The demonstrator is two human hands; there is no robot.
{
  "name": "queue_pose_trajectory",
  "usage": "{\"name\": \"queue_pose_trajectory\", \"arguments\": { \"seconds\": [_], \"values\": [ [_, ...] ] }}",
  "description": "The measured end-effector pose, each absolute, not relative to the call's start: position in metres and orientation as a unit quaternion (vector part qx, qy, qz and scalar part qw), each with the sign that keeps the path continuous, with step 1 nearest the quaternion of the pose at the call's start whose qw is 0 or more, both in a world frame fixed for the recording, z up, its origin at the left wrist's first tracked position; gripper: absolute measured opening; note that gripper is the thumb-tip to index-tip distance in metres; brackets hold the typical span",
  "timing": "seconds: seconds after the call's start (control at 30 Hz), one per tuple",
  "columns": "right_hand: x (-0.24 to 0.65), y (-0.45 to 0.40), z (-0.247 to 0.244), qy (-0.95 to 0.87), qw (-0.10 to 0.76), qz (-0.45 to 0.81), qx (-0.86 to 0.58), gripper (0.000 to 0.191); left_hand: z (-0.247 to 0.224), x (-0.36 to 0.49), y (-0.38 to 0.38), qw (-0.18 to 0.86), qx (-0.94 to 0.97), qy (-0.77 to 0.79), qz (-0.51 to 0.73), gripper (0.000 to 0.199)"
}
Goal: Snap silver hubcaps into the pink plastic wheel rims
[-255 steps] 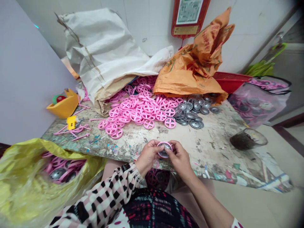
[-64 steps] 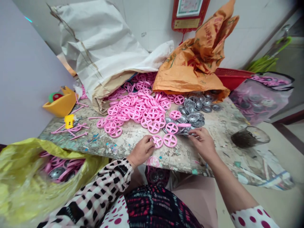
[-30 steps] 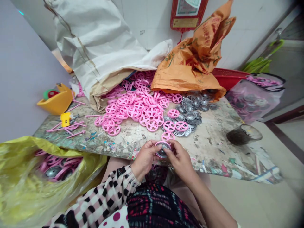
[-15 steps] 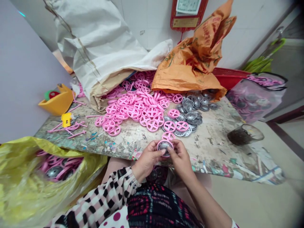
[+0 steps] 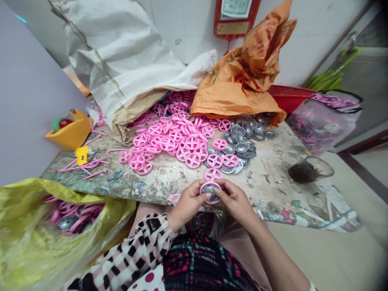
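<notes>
Between my two hands, at the table's near edge, is a pink ring with a grey disc (image 5: 209, 189) set inside it. My left hand (image 5: 190, 201) grips its left side, thumb on the disc. On the right side my right hand (image 5: 235, 199) holds it too, its thumb pressing the disc face. Just beyond my fingers lies a spoked pink wheel (image 5: 213, 174). A heap of pink wheels (image 5: 177, 135) spreads over the table's middle, and grey discs (image 5: 242, 147) are piled to its right, with a few pink wheels on them.
A white sack (image 5: 121, 52) and an orange sack (image 5: 236, 97) stand behind the heaps. A dark-filled glass (image 5: 309, 169) is on the right. Pink stems (image 5: 87, 165) and a yellow container (image 5: 69, 131) lie left. A yellow bag (image 5: 27, 226) holds assembled wheels below the table's left edge.
Both hands still hold the pink ring and disc; my right forearm has swung slightly outward to the right. The whole view has shifted a little.
</notes>
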State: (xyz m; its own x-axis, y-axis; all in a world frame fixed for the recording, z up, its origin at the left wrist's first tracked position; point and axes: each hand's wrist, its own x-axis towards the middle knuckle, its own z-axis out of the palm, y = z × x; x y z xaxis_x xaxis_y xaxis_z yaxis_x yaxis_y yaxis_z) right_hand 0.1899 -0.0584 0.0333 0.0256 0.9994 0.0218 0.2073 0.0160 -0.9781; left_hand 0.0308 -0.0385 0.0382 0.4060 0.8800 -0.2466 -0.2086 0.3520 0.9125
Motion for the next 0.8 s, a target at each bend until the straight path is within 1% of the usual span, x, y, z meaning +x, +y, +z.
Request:
{"name": "queue_pose_trajectory", "arguments": {
  "seconds": [0.1,0.17,0.23,0.33,0.4,0.47,0.57,0.7,0.8],
  "values": [
    [0.173,-0.064,0.023,-0.440,0.536,0.495,-0.524,0.030,0.036,0.035,-0.040,0.710,0.413,0.406,0.400,0.038],
    [0.160,-0.069,0.016,-0.389,0.566,0.525,-0.503,0.032,0.033,0.036,-0.041,0.707,0.399,0.410,0.415,0.036],
    [0.152,-0.075,0.012,-0.397,0.564,0.518,-0.506,0.034,0.031,0.036,-0.041,0.710,0.386,0.409,0.424,0.036],
    [0.156,-0.077,0.013,-0.437,0.545,0.438,-0.566,0.040,0.031,0.034,-0.042,0.723,0.378,0.399,0.419,0.037],
    [0.165,-0.076,0.018,-0.454,0.532,0.406,-0.588,0.045,0.032,0.032,-0.042,0.731,0.382,0.392,0.407,0.038],
    [0.174,-0.073,0.025,-0.486,0.514,0.416,-0.572,0.042,0.033,0.031,-0.043,0.733,0.397,0.389,0.392,0.038],
    [0.178,-0.072,0.031,-0.530,0.493,0.432,-0.538,0.030,0.032,0.031,-0.043,0.724,0.423,0.388,0.383,0.036],
    [0.167,-0.076,0.025,-0.475,0.538,0.445,-0.536,0.031,0.028,0.032,-0.045,0.702,0.443,0.399,0.390,0.037],
    [0.160,-0.081,0.020,-0.446,0.564,0.437,-0.540,0.030,0.027,0.032,-0.047,0.704,0.429,0.411,0.389,0.038]
  ]
}}
